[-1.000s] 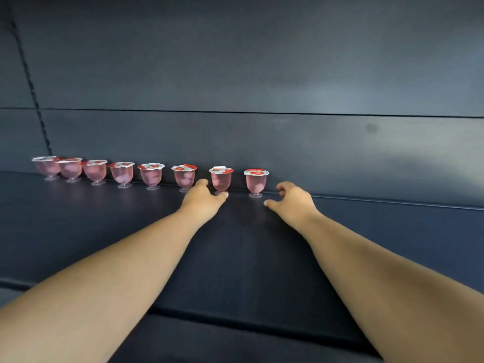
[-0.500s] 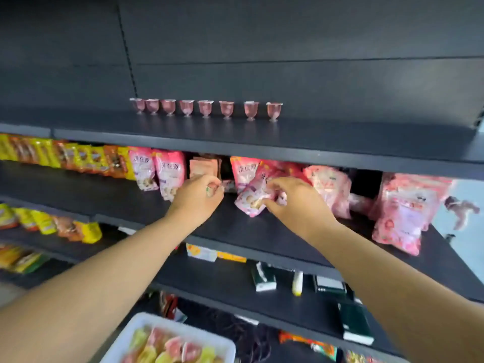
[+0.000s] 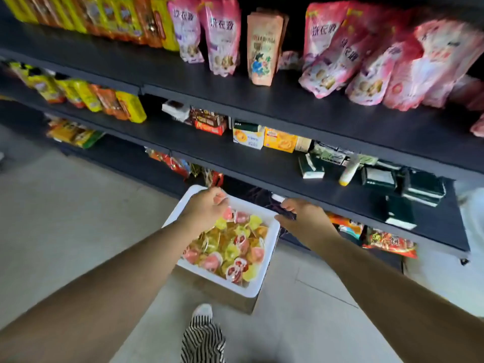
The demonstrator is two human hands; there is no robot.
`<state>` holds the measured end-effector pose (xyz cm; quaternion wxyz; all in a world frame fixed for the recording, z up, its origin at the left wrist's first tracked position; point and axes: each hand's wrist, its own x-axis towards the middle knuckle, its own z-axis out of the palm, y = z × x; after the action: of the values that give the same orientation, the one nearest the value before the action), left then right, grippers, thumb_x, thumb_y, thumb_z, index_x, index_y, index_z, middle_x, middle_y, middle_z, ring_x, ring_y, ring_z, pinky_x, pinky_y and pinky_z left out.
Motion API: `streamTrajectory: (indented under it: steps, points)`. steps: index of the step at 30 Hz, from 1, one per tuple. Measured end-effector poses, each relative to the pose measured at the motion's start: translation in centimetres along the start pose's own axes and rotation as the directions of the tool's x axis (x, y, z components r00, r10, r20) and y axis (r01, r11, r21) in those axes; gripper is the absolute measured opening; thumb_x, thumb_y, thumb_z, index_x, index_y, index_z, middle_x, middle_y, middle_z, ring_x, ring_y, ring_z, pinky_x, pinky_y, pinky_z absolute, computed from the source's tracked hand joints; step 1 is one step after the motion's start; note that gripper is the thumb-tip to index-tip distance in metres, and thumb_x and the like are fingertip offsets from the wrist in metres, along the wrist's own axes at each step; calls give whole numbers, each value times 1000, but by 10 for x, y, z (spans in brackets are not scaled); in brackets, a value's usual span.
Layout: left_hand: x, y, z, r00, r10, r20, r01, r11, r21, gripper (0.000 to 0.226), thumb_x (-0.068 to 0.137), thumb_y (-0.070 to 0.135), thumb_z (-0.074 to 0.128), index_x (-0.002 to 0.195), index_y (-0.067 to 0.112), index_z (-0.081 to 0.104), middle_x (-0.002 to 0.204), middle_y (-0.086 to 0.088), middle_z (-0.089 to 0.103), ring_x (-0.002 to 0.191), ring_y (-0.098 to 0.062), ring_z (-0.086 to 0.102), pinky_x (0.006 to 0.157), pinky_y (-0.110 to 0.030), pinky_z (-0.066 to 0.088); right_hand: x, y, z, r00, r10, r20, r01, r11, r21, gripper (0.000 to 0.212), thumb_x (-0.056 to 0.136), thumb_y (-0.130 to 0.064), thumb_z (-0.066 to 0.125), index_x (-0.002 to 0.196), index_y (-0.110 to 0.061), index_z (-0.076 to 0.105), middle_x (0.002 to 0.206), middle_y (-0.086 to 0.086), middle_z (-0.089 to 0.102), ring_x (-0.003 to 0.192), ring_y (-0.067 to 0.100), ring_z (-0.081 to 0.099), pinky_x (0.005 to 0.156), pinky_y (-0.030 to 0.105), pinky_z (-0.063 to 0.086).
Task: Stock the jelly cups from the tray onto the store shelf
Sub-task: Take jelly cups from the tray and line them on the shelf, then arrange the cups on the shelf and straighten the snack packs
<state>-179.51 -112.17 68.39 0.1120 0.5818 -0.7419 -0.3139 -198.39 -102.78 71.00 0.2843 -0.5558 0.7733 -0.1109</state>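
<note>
Over white tray: left hand, glossy jelly cups.

- One tray
- Many jelly cups heaped in it, too jumbled to count
- Two hands: left, right
- Three shelves in view
</note>
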Motion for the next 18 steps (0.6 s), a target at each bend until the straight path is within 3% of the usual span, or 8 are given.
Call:
streamTrajectory:
  steps: [5,11,16,18]
  points:
    - [45,-92,17,983,-107,147,112,993,-29,35,93,33,50,119,10,57,120,-6,62,111,-20,56,84,-24,39,52,-16,82,971,208,116,-218,973,82,37,90,-32,56,122,-14,56,122,4,61,108,21,58,90,28,46]
    - [97,-190,46,914,-250,321,257,966,20,39,93,32,50,122,5,54,125,-9,60,115,-24,54,85,-24,38,110,-27,170,862,461,211,-495,856,152,35,89,-35,57,119,-18,58,119,1,63,103,21,60,88,32,50]
    - [118,-235,96,831,-327,450,353,935,29,40,93,30,53,124,4,53,127,-10,59,117,-23,54,86,-22,38,145,-16,240,772,559,303,-627,749,216,33,90,-35,57,116,-15,60,110,1,67,68,8,55,57,14,40]
    - [123,-246,119,813,-342,471,369,929,37,45,91,31,54,126,3,51,128,-12,57,118,-24,53,91,-24,38,158,-5,266,742,581,335,-660,721,211,34,91,-33,55,114,-10,63,110,5,67,71,9,59,52,13,39]
